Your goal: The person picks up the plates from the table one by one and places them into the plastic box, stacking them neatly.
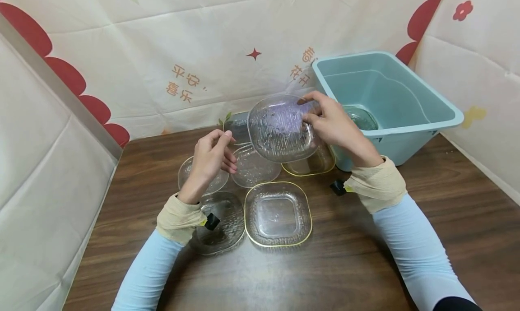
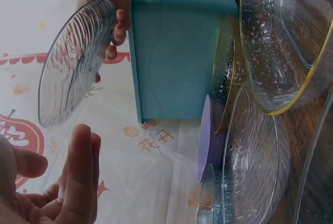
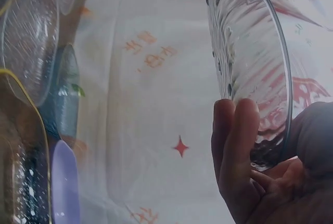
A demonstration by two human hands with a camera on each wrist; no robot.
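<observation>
1. Fingers (image 1: 314, 104) of the right hand (image 1: 335, 126) pinching the rim of a ribbed clear glass plate (image 1: 280, 128), thumb and fingertips curling over its right edge, wrist bending upward from the forearm.
2. Holding that plate tilted up in the air, above the other dishes and just left of the teal tub (image 1: 406, 99), well off the brown table (image 1: 365, 257).
3. Showing the same grip from the left wrist view, fingertips curling round the plate's far rim (image 2: 73, 62) beside the tub's wall (image 2: 177, 52).
4. Hovering with the left hand (image 1: 211, 155) above the dishes, holding nothing, fingers loosely curling with the tips near the thumb, just left of the lifted plate and not touching it.
5. Lying below: a gold-rimmed square glass dish (image 1: 278, 214) nearest the body, a round clear dish (image 1: 217, 223) partly under the left wrist, another clear plate (image 1: 253, 166) between the hands, and a second gold-rimmed dish (image 1: 310, 164) against the tub.
6. Resting inside the tub, one more glass dish (image 1: 361, 118).
7. Wearing pale blue sleeves (image 1: 414, 243) with tan wrist wraps (image 1: 378, 184) on both arms.
</observation>
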